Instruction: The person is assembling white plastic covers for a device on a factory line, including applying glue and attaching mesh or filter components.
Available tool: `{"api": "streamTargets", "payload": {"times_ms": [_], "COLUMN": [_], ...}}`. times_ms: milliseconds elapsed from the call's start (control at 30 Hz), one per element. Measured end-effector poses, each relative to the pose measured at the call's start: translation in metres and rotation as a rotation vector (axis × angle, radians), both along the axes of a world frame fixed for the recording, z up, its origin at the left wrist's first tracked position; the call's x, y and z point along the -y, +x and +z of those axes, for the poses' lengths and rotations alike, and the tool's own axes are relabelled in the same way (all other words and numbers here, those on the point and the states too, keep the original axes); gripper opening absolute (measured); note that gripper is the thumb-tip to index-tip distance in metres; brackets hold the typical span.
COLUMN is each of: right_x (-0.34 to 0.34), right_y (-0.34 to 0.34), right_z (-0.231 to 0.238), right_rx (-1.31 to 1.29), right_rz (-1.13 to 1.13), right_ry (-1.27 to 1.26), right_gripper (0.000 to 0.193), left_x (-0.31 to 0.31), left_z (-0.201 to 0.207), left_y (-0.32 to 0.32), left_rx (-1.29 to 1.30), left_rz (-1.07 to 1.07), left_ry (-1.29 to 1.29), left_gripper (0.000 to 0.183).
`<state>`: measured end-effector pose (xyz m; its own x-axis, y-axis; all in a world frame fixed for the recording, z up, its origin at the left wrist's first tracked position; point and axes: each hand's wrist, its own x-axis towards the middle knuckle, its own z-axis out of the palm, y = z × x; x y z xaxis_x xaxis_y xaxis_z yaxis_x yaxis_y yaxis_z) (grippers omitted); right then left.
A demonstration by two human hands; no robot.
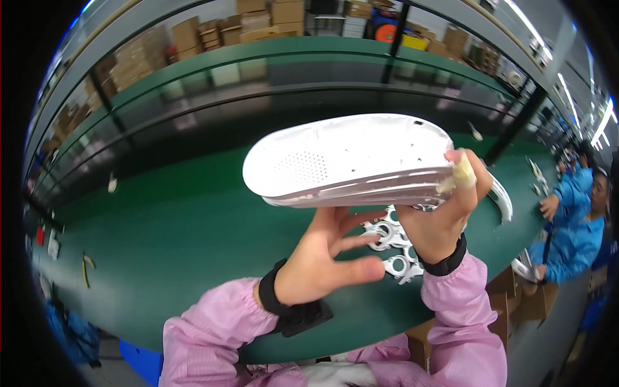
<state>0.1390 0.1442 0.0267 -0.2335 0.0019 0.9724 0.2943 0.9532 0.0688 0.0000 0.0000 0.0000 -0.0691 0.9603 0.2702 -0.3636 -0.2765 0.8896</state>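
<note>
Head view showed the large white oval moulded-plastic shell [348, 158] lifted above the green work table [161, 232]. The right hand [438, 222] pinched its edge at three o'clock; the left hand [325, 255] spread open beneath at six, touching only with fingertips. It looked light, rigid, smooth, best gripped by its rim

Green workbench [180, 226]; white ring-shaped parts [391, 248] piled on it

The white shell [348, 161] looks like smooth, matt moulded plastic with a patch of fine perforations. The green desk [161, 238] has a smooth, slightly sheeny surface. The pink sleeves [213, 329] are thin cloth.
</note>
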Motion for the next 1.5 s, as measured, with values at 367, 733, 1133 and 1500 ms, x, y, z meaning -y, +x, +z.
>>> {"api": "streamTargets", "payload": {"times_ms": [367,733,1133,1500], "right_x": [0.068,0.147,0.166,0.174], "right_y": [-0.086,-0.109,-0.130,-0.173], "right_z": [-0.029,-0.062,-0.056,-0.124], "right_rx": [0.038,0.429,0.869,0.825], "right_rz": [0.124,0.314,0.941,1.206], "right_ry": [-0.002,-0.096,-0.912,-0.930], "right_gripper": [0.076,0.046,0.090,0.073], "left_x": [0.033,0.097,0.132,0.196], "left_z": [-0.008,-0.021,-0.011,-0.041], "left_y": [-0.075,-0.153,-0.181,-0.195], "left_rx": [0.191,0.109,-0.161,-1.238], "left_rz": [0.386,0.465,0.602,0.633], "left_ry": [0.110,0.198,-0.292,-0.965], "left_gripper": [0.095,0.121,0.071,0.078]}}
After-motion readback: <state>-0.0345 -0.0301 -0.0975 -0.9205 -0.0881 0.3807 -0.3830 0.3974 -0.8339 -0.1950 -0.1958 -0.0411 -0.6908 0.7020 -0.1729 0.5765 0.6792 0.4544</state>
